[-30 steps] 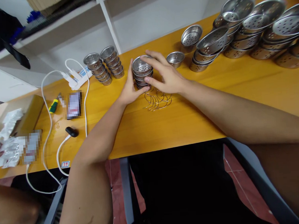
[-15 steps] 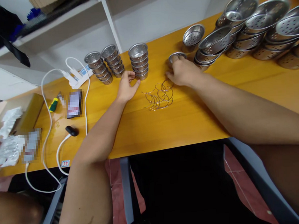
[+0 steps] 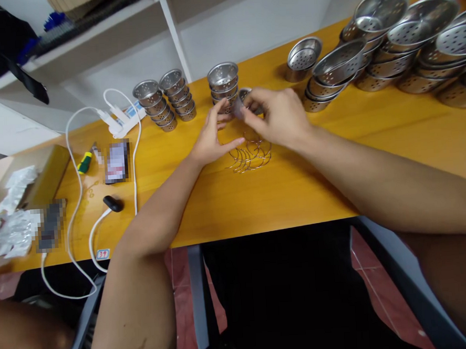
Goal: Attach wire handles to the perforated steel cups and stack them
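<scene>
A small perforated metal cup point(image 3: 241, 103) is tilted in my right hand point(image 3: 278, 112), pinched between thumb and fingers; it is partly hidden and blurred. Facing it, my left hand point(image 3: 214, 133) has its thumb and fingers spread with nothing between them. Just behind the left fingers stands a short stack of perforated metal cups point(image 3: 223, 80); whether the fingers touch it I cannot tell. Below both hands lies a loose cluster of thin curved wire pieces point(image 3: 250, 160) on the yellow wooden table point(image 3: 258, 204).
Two more cup stacks point(image 3: 160, 102) stand left, beside a white power strip point(image 3: 125, 120) with cables. Larger nested perforated cups point(image 3: 407, 53) crowd the back right, near a single cup point(image 3: 303, 59). Phones point(image 3: 117, 161) and a yellow-green-handled tool point(image 3: 85, 162) lie left.
My right hand has lifted the small cup off the table and carried it left towards my left hand. My left hand has moved slightly right, its fingers spread wider.
</scene>
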The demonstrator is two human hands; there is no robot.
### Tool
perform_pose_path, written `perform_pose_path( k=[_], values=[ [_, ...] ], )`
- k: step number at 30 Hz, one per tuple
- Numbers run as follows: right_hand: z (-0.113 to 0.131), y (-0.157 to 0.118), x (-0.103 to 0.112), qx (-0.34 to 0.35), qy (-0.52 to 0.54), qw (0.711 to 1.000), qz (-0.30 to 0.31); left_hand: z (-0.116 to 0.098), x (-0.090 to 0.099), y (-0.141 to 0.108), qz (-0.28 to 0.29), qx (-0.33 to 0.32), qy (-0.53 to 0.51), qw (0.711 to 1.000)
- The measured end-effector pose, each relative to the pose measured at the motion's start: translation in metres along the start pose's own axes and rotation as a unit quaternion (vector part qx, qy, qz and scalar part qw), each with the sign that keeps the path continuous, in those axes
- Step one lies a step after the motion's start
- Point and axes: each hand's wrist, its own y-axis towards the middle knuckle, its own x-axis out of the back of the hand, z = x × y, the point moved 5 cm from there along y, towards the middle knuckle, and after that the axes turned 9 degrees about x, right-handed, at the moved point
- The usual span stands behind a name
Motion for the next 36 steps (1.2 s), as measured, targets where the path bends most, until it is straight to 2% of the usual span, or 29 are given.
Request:
perform_pose_path(
  k=[2, 5, 10, 12, 15, 22, 28, 32, 36],
  values=[
    [0.016, -0.003, -0.014, 0.0, -0.021, 1.0, 0.02, -0.007, -0.003, -0.001, 0.002, -0.021, 0.021, 1.0],
    [0.031, -0.003, -0.029, 0.047, -0.029, 0.995, 0.082, -0.012, -0.003, -0.002, 0.017, -0.056, 0.036, 0.998],
    [0.025, 0.002, -0.023, 0.145, -0.027, 0.981, 0.123, -0.007, 0.002, -0.002, 0.029, -0.104, 0.024, 0.994],
    [0.019, 0.003, -0.018, 0.16, -0.029, 0.979, 0.126, -0.003, 0.002, -0.001, 0.035, -0.11, 0.026, 0.993],
    [0.014, 0.004, -0.016, 0.156, -0.026, 0.979, 0.132, -0.003, 0.001, 0.0, 0.043, -0.103, 0.031, 0.993],
    [0.006, 0.007, -0.017, 0.157, -0.004, 0.976, 0.15, -0.018, 0.0, -0.004, 0.071, -0.071, 0.01, 0.995],
    [-0.003, 0.011, -0.016, 0.164, 0.006, 0.979, 0.123, -0.018, 0.0, 0.0, 0.081, -0.059, -0.01, 0.995],
    [-0.004, 0.016, -0.015, 0.121, 0.029, 0.989, 0.077, -0.016, 0.001, 0.003, 0.066, -0.067, -0.008, 0.996],
    [-0.005, 0.017, -0.009, 0.047, 0.122, 0.99, 0.045, -0.012, -0.002, 0.001, 0.06, -0.069, 0.004, 0.996]
  ],
)
